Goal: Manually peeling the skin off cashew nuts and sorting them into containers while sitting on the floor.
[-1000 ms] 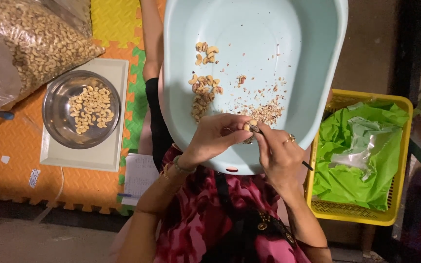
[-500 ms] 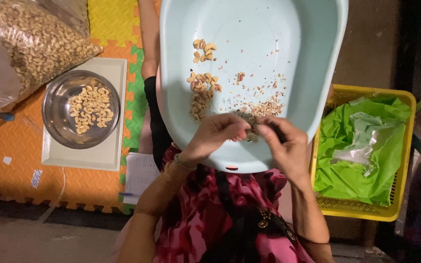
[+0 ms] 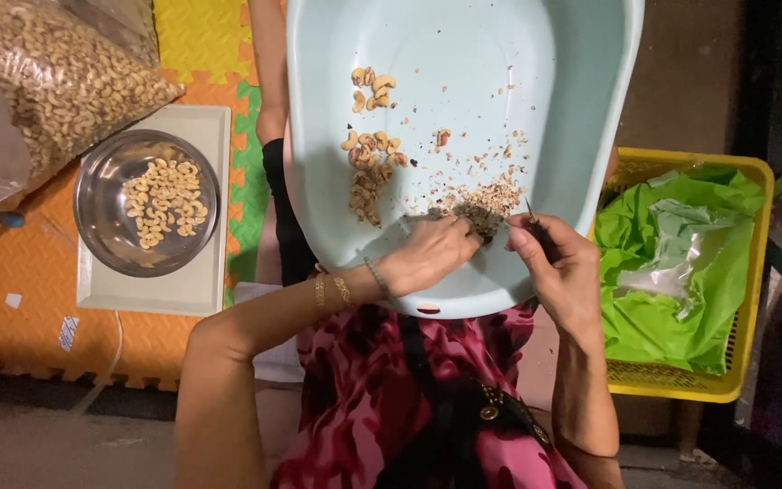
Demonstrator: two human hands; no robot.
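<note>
A pale blue plastic basin point(image 3: 590, 109) rests on my lap. It holds unpeeled cashews point(image 3: 368, 172) on the left and a pile of brown skin scraps point(image 3: 492, 197) in the middle. My left hand point(image 3: 429, 255) lies palm down on the basin's near side, its curled fingertips touching the scrap pile; whether it holds a nut is hidden. My right hand point(image 3: 561, 264) is over the basin's near right rim, closed on a thin dark peeling tool point(image 3: 534, 219) with its tip pointing up.
A steel bowl point(image 3: 101, 226) of peeled cashews sits on a white scale point(image 3: 201, 290) on orange foam mats at left. A big clear bag of cashews point(image 3: 56, 72) lies at top left. A yellow basket point(image 3: 735, 362) with a green bag stands at right.
My left hand has dropped from holding a nut up against the tool down onto the scrap pile. My right hand has pulled away to the right with the tool.
</note>
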